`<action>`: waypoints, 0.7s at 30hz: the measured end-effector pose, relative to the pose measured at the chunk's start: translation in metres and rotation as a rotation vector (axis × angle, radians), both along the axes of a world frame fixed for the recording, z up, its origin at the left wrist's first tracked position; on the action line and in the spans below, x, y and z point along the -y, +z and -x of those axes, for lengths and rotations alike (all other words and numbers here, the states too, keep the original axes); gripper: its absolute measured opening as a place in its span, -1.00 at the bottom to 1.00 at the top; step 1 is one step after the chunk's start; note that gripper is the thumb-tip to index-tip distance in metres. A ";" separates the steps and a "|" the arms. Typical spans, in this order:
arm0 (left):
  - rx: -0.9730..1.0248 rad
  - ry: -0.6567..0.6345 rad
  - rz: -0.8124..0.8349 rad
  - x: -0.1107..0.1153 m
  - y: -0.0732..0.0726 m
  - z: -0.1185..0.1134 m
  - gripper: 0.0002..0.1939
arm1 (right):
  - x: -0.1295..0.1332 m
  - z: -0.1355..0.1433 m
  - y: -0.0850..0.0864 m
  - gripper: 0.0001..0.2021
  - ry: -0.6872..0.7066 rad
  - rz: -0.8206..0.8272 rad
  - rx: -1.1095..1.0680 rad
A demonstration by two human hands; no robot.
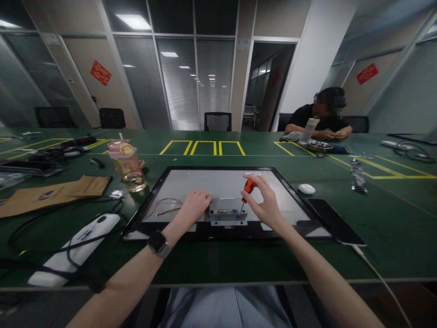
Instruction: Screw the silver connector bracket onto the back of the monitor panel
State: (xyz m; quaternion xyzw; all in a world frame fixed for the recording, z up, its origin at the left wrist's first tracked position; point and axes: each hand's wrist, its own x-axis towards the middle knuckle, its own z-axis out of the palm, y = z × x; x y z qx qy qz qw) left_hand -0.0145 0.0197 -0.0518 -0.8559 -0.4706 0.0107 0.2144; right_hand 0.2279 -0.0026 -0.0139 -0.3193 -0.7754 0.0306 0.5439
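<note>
A flat display panel (191,180) with a black frame lies on the green table, its pale side up. At its near edge sits a small grey metal box (218,206) with ports along its front. My right hand (266,200) grips the orange-and-black handle of a screwdriver (250,186), thumb on one side and fingers on the other. The screwdriver's shaft points down at the right end of the box. My left hand (194,206), fingers curled, presses against the box's left side; its fingertips are partly hidden. Thin wires (164,205) lie on the panel left of that hand.
Left of the panel stand a pink-lidded bottle (126,164), a paper bag (51,193) and a white power strip (78,248) with black cables. To the right lie a phone (336,221) on a cable and a white mouse (306,188). Across the table sits a person (300,119).
</note>
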 end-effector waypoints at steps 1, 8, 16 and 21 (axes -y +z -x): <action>-0.003 0.001 -0.006 0.000 0.000 0.000 -0.81 | -0.001 0.000 0.000 -0.65 -0.015 -0.009 -0.006; -0.028 -0.020 -0.015 0.003 0.002 -0.003 -0.82 | 0.000 -0.001 -0.005 -0.57 0.124 0.089 -0.083; 0.058 0.030 0.058 0.008 0.006 -0.007 -0.77 | -0.001 -0.004 -0.003 -0.53 0.060 0.075 0.000; 0.070 0.077 0.089 0.006 0.005 -0.006 -0.77 | -0.002 0.001 -0.002 -0.60 -0.018 -0.016 -0.014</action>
